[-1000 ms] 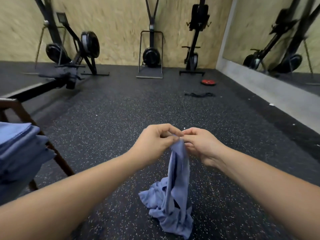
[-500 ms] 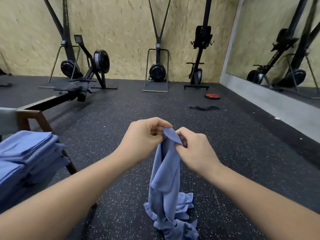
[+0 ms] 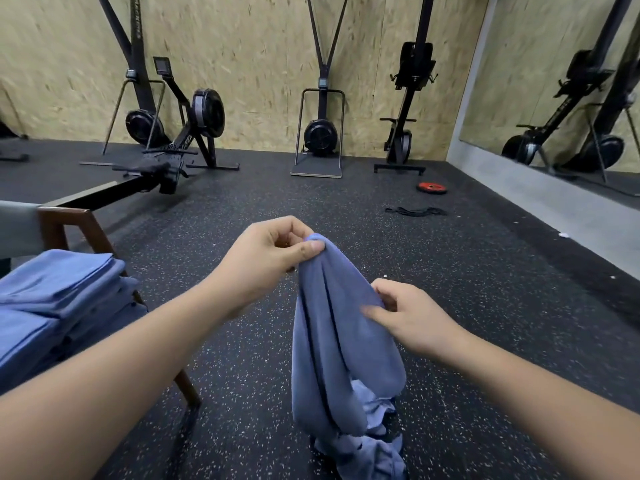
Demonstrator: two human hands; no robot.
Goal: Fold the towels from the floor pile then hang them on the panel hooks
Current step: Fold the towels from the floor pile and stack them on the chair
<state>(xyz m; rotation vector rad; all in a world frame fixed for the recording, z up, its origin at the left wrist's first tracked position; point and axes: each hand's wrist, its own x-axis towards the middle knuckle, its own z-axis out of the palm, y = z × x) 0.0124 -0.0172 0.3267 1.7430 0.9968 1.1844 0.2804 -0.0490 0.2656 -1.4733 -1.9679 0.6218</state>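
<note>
A blue towel [image 3: 332, 334] hangs in loose folds in front of me. My left hand [image 3: 270, 258] pinches its top corner between thumb and fingers. My right hand [image 3: 412, 317] is lower, at the towel's right edge, with thumb and fingers closing around the cloth; its fingertips are blurred. Beneath the hanging towel, more crumpled blue towel [image 3: 370, 445] lies in a small pile on the floor. Folded blue towels [image 3: 59, 306] are stacked on a wooden chair [image 3: 65, 226] at my left. No panel hooks are in view.
Black speckled rubber floor [image 3: 467, 289] all around. A rowing machine [image 3: 166, 161] stretches across the left. Ski-type machines [image 3: 320, 133] stand against the wood wall. A red weight plate [image 3: 431, 187] and a black band [image 3: 415, 212] lie far right. A mirror [image 3: 571, 81] lines the right wall.
The towel has been lifted higher off the floor pile. My right hand has slid down from the top corner along the towel's right edge, while my left keeps the corner.
</note>
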